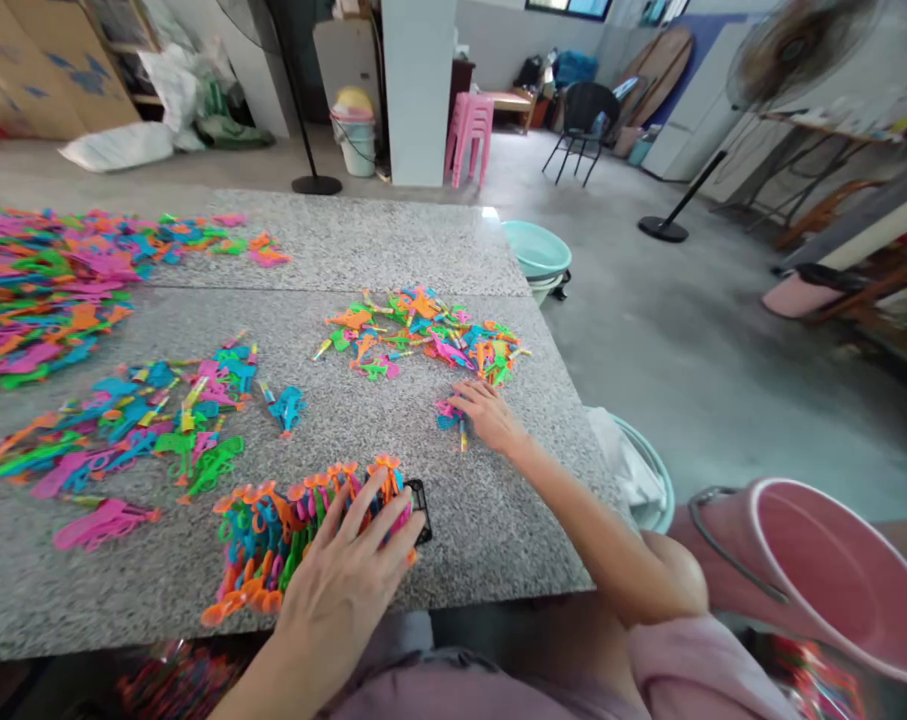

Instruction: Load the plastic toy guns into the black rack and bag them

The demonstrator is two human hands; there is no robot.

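Note:
Spread fingers of my left hand (pixel 352 565) rest over a packed row of colourful plastic toys (pixel 273 530) with orange rounded ends. The row stands near the table's front edge, and a black openwork plastic tray (pixel 420 510) shows at its right end. My right hand (pixel 490 415) is farther out, its fingers bent over a few small pink and blue plastic toys (pixel 447 415) with a yellow tube; the fingertips' hold is partly hidden. Just beyond it is a loose pile of similar toys (pixel 430 335) with short printed tubes.
More loose toys (pixel 138 420) lie on the left of the speckled stone table (pixel 498 540), with a large heap (pixel 48 290) behind them. A pink bucket (pixel 768 560) stands by my right side. Teal basins (pixel 535 248) sit beyond the table's right edge.

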